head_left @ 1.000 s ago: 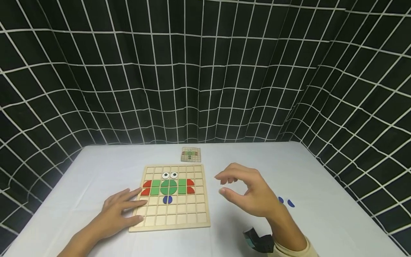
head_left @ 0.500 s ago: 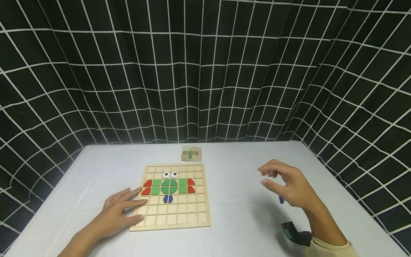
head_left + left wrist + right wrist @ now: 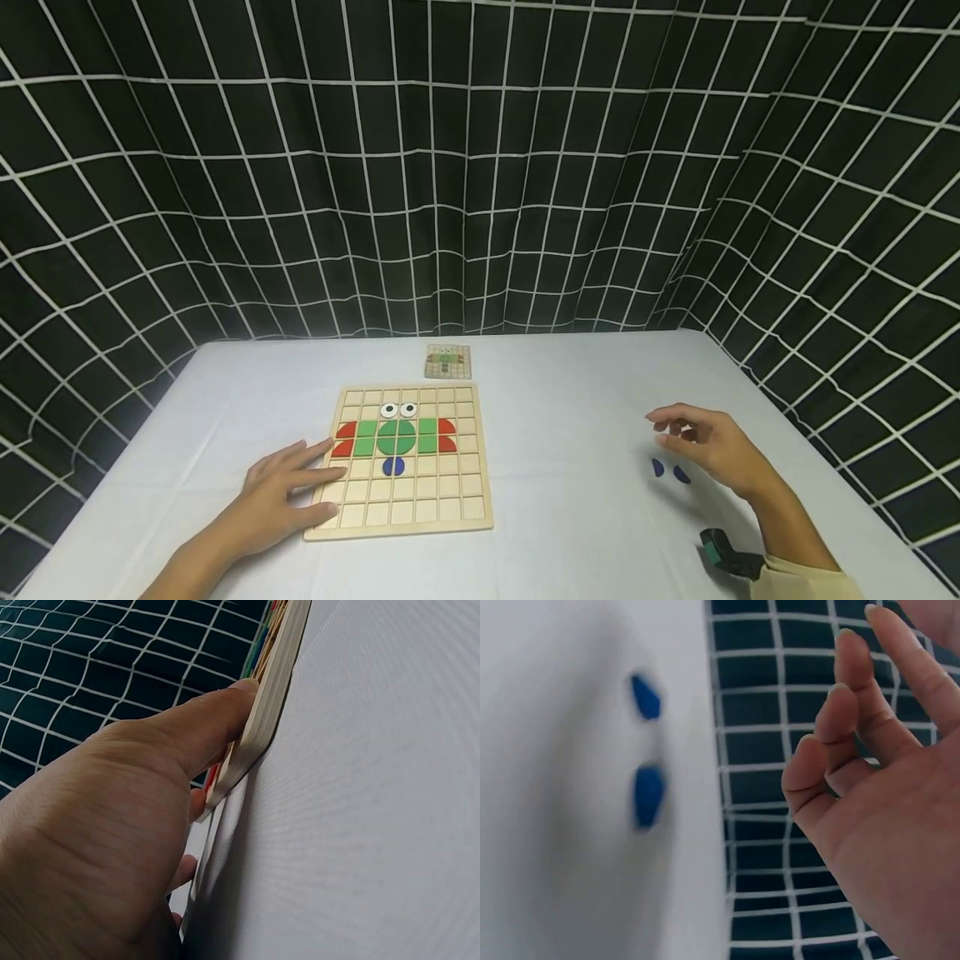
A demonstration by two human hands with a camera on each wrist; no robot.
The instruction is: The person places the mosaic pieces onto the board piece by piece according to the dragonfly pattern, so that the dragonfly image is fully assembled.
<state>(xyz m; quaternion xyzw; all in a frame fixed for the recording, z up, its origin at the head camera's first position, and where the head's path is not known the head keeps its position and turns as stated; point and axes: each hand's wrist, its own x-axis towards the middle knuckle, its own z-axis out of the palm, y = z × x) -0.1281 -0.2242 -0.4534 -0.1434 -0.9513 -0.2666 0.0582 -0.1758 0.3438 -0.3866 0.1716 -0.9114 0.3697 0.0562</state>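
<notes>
My left hand rests on the left edge of a wooden grid board, its fingers spread and straight. In the left wrist view, the thumb lies over the board's rim. On the board sit two eye discs, a green circle made of quarter pieces, light green squares, red quarter pieces and two blue half circles. My right hand hovers, holding nothing, with fingers loosely bent. Just below it, two more blue half circles lie on the table.
Behind the board lies a small picture card showing a similar figure on a grid. A white cloth covers the table. Black curtain with white grid lines surrounds the back and sides. The right wrist carries a dark device.
My right hand has moved right from beside the board to over the loose blue half circles. The left hand has stayed on the board's edge.
</notes>
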